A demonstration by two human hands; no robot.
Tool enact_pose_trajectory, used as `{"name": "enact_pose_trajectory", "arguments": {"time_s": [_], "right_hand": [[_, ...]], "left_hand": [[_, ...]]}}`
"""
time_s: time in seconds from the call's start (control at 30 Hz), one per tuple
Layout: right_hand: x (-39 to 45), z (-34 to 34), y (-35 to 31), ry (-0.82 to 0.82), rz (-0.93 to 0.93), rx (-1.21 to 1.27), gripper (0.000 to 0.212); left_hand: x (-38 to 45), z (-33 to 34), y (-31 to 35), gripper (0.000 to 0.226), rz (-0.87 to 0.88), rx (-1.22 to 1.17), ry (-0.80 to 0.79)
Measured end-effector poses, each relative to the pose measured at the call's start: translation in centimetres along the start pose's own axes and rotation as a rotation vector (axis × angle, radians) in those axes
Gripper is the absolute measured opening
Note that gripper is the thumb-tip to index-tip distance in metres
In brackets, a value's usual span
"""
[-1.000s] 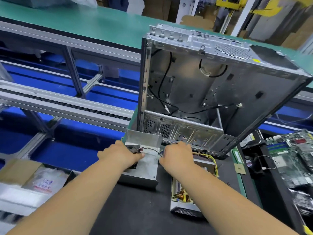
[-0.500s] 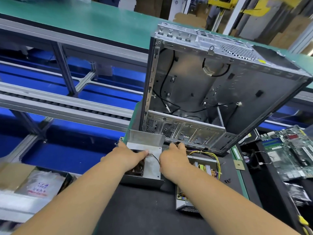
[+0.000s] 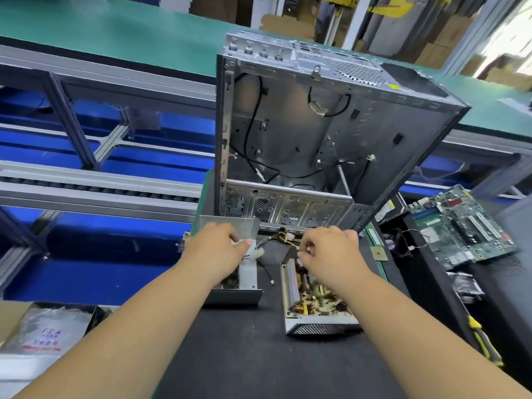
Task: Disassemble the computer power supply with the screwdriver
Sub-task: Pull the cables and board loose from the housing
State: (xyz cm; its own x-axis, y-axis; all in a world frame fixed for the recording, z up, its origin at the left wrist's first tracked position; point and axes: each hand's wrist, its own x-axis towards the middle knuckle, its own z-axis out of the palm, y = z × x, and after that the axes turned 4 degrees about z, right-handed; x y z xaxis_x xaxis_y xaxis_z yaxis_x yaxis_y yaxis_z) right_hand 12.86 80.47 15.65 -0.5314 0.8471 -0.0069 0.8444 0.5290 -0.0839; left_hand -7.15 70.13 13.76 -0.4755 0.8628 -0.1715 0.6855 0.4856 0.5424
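The power supply is seen split into two parts on the dark mat [image 3: 247,355] just in front of the upright computer case [image 3: 322,133]. Its open base [image 3: 313,309], with the circuit board and a finned heatsink exposed, lies to the right; its grey metal cover [image 3: 244,272] lies to the left, apart from the base, with a fan partly seen inside it under the left wrist. A bundle of yellow and black wires [image 3: 283,237] is strung between the two parts, near the foot of the case. The cover is gripped at its far end by the left hand [image 3: 216,249], whose fingers are curled over the metal beside a white connector [image 3: 253,247]. The right hand [image 3: 331,251] is held over the far end of the base with its fingers curled; something small and pale appears pinched at the fingertips, but what it is cannot be told. A loose black lead [image 3: 266,272] lies on the mat between the two parts. To the right, a green motherboard [image 3: 460,226] is laid flat, and a yellow-handled tool [image 3: 483,341] rests at the mat's right edge. A silver bag [image 3: 46,332] is seen at the lower left.
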Motion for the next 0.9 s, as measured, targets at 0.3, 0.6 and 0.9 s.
{"name": "enact_pose_trajectory", "arguments": {"time_s": [0.3, 0.6, 0.9], "right_hand": [[-4.5, -1.3, 10.6, -0.067, 0.345, 0.248, 0.003], [-8.9, -0.3, 20.4, -0.043, 0.449, 0.343, 0.005], [-12.1, 2.5, 32.2, -0.016, 0.687, 0.302, 0.023]], "left_hand": [[-1.8, 4.1, 6.2, 0.031, 0.314, -0.138, -0.046], [-3.2, 10.4, 14.2, 0.02, 0.498, -0.177, -0.171], [-5.1, 15.4, 21.1, 0.02, 0.562, -0.117, -0.201]]}}
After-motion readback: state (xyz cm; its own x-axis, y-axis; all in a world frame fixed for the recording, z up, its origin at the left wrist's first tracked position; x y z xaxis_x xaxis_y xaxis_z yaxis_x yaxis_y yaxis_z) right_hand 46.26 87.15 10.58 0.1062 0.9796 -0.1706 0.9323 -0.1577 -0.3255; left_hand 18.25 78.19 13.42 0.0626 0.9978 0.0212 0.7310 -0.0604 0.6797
